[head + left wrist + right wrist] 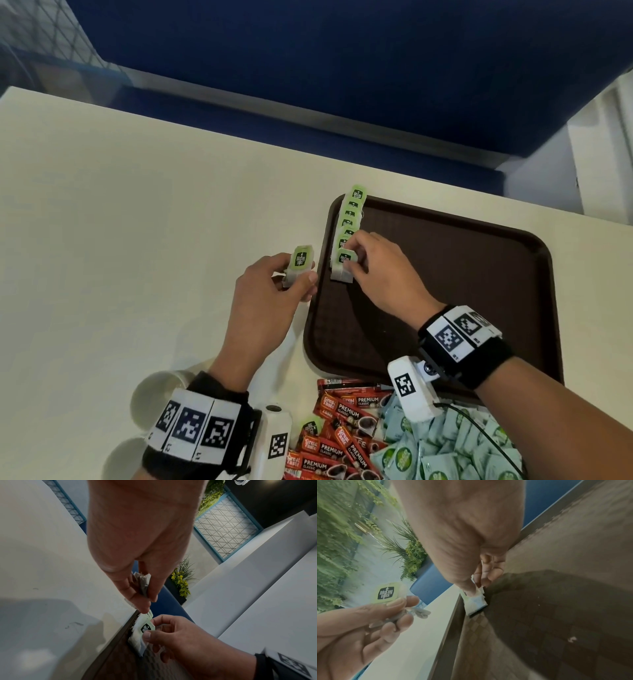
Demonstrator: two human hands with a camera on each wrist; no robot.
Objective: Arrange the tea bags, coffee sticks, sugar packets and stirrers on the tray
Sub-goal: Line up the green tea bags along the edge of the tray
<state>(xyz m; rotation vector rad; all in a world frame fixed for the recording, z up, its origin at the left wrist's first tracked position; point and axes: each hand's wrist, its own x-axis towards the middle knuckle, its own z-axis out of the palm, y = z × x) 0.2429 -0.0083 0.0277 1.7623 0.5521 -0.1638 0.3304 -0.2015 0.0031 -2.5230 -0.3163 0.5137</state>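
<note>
Cream table (pixel 137 205) against a blue bench, planters behind in the wrist views. Brown tray (pixel 462 274) sits at the table's right side, mostly bare.

Row of tea bags (pixel 350 219) runs along the tray's left rim, overlapped like shingles with the green tags up. Looks deliberate: hugging the rim keeps the line straight and leaves the rest of the tray for the other items.

Right hand (pixel 380 270): thumb and fingertips pinching the nearest tea bag (pixel 343 265), which sits at the near end of the row, on the tray floor. Probably seating or squaring it; whether it fully rests on the tray or is partly lifted I can't tell, as the fingers cover it.

Left hand (pixel 270 298): fingers curled round a spare tea bag (pixel 299 262), maybe more than one, held just off the tray's left edge, beside the row. Reads as a feeder hand.

Still off the tray, near table edge: coffee sticks (pixel 339 435) in a red heap, sugar packets (pixel 442 448) in a pale green heap beside them. Stirrers not identifiable. Early in the task by my estimate.
</note>
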